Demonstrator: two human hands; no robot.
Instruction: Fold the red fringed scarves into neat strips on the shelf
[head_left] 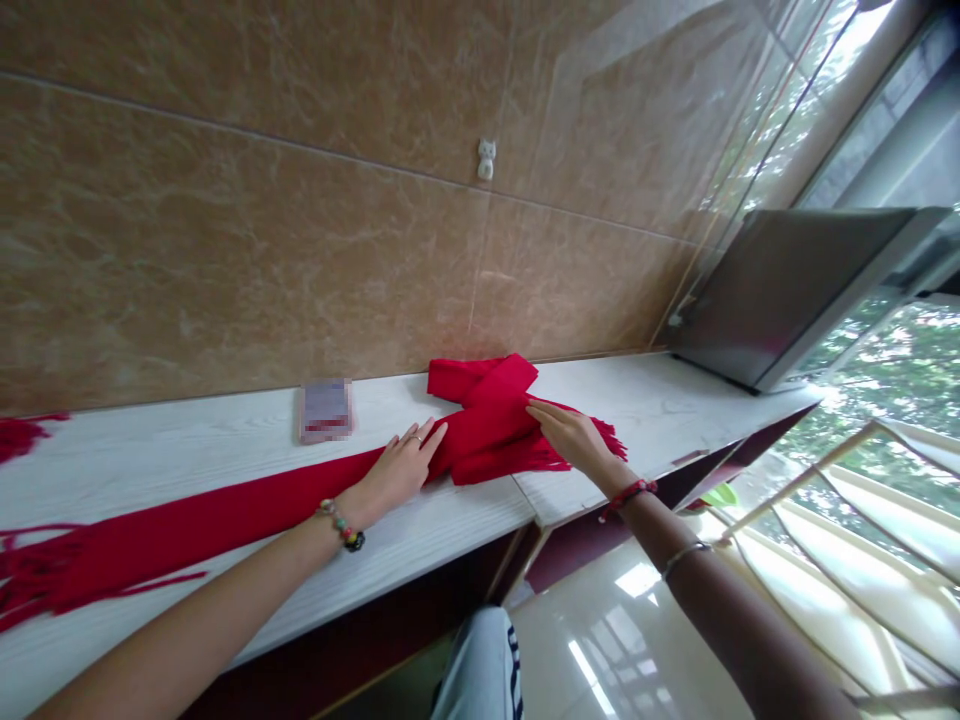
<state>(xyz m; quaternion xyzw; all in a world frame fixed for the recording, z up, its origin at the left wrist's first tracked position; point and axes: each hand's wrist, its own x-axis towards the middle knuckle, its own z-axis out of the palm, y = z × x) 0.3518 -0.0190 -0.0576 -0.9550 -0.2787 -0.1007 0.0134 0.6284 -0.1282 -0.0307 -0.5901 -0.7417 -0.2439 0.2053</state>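
A red scarf with fringed ends lies along a white wood-grain counter. Its right part is folded over itself in a crossed shape, with a fringe pointing right. My left hand rests flat on the long strip beside the fold, fingers stretched out. On the folded part, near the right fringe, lies my right hand, its fingers extended and pressing on the cloth. Neither hand grips anything that I can see.
A phone-like flat object, blurred, lies near the wall behind the scarf. More red fringe shows at the far left. A grey box-shaped appliance stands at the counter's right end. A metal railing and window are at right.
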